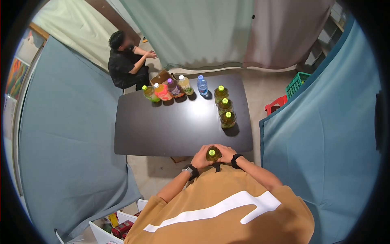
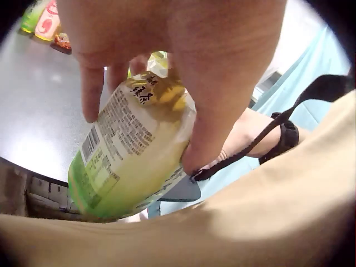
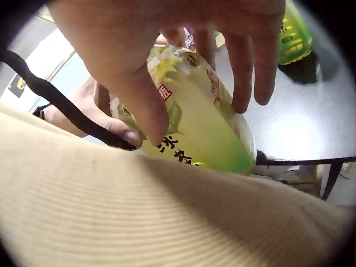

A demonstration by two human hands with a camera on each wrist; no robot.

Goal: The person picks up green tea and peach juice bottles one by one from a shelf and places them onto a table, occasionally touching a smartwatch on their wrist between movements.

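Head view, lower centre: green tea bottle (image 1: 215,157), yellow-green cap, just beside the lower edge of the worktop (image 1: 162,130). Left hand (image 1: 201,157) and right hand (image 1: 226,153): grip of each clamped round it, from opposite sides. Right of centre: three similar bottles (image 1: 225,107) in line. Upper centre: blue-capped bottle (image 1: 202,87), upright.

The held bottle (image 2: 147,150) carries a yellow-green cap (image 1: 212,152); its label passes from pale cream to bright green at the base, with black characters and a striped barcode (image 2: 90,143). The surface (image 1: 162,130) is dark grey. A water bottle (image 1: 202,86) is blue, its neighbour the juice bottle (image 1: 186,86) pale yellow with a white cap. The shirt (image 1: 174,203) is tan, bearing a white shape.
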